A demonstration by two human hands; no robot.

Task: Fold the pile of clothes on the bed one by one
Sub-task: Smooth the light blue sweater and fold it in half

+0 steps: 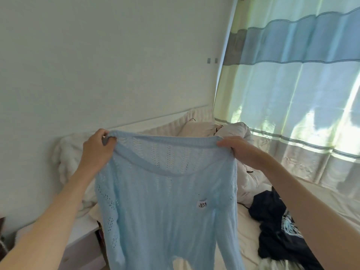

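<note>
Nearest the camera, two bare forearms reach forward, and between them hangs a pale blue knitted sweater (165, 201), held up in the air above the bed (331, 201). The left hand (97, 147), at ten o'clock, pinches one shoulder with curled fingers; the right hand (239, 149), at two o'clock, grips the other shoulder. The neckline is stretched between them and the body hangs straight down.

This looks like the spreading-out step for one garment. Next, I judge, it must be laid flat on the bed with its sleeves brought in.

At four o'clock a dark garment (278, 227) lies crumpled on the sheet, waiting. The sweater's hem and cuffs run off the bottom edge, and the sweater hides the bed behind it. The small label (202, 204) is unreadable.
</note>
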